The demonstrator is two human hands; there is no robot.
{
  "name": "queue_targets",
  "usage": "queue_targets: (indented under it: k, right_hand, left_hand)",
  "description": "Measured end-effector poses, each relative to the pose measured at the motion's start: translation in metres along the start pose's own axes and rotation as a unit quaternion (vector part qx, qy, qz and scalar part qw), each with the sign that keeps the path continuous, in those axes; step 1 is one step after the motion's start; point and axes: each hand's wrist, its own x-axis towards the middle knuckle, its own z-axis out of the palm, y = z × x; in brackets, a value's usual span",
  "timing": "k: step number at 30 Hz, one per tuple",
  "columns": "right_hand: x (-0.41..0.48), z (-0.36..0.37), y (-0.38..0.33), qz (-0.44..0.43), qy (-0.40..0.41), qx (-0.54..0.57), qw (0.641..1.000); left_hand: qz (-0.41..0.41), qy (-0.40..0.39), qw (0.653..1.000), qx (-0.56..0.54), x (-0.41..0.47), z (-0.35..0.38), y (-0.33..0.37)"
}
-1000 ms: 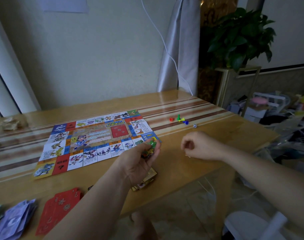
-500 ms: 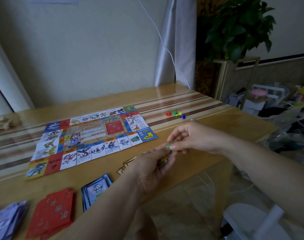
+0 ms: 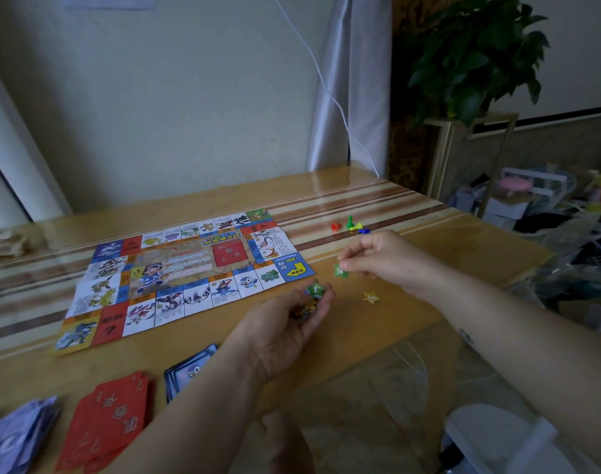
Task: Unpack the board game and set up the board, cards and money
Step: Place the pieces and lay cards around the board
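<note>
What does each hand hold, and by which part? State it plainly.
Right hand pinches a green star token by its upper edge. Left hand cups a bunch of tokens, a green star marked 1 on top.

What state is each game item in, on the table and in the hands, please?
Colourful paper game board: unfolded, lying flat.
Red card stack: loosely fanned.
Blue-bordered card stack: face up, partly hidden.
Purple paper money: loose pile.
Green plastic pawn: upright.
Yellow star token: lying flat, untouched.
Left hand: holds star tokens, green one on top.
Right hand: fingers pinch a green star token.
</note>
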Motion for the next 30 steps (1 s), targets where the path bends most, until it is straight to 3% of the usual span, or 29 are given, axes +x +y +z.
queue_targets:
  k: [5,9,13,15,21,26,30]
  right_hand:
    - [-0.002,0.025,0.009,0.026,-0.110,-0.144,0.983]
    - [-0.001,0.039,0.017,-0.038,-0.074,-0.246,0.966]
    - [0.003,0.032,0.001,-0.067,0.001,-0.142,0.988]
    - [0.006,0.028,-0.008,-0.046,-0.022,-0.085,0.995]
    - [0.011,0.029,-0.011,0.028,-0.117,-0.076,0.990]
    - [0.010,0.022,-0.012,0.085,-0.111,0.018,0.990]
    - [0.012,0.021,0.000,0.048,-0.098,-0.069,0.992]
  left_hand:
    - [0.024,0.030,0.999,0.020,-0.001,-0.007,0.005]
    - [0.029,0.051,0.998,0.031,0.000,-0.009,0.006]
    - [0.036,0.060,0.997,0.039,0.000,-0.006,0.004]
    - [0.039,0.058,0.996,0.047,0.000,-0.004,0.003]
    - [0.022,0.054,0.997,0.057,0.001,-0.006,0.002]
    - [0.018,0.062,0.997,0.042,0.003,-0.012,0.007]
    - [0.035,0.070,0.996,0.042,0.003,-0.017,0.011]
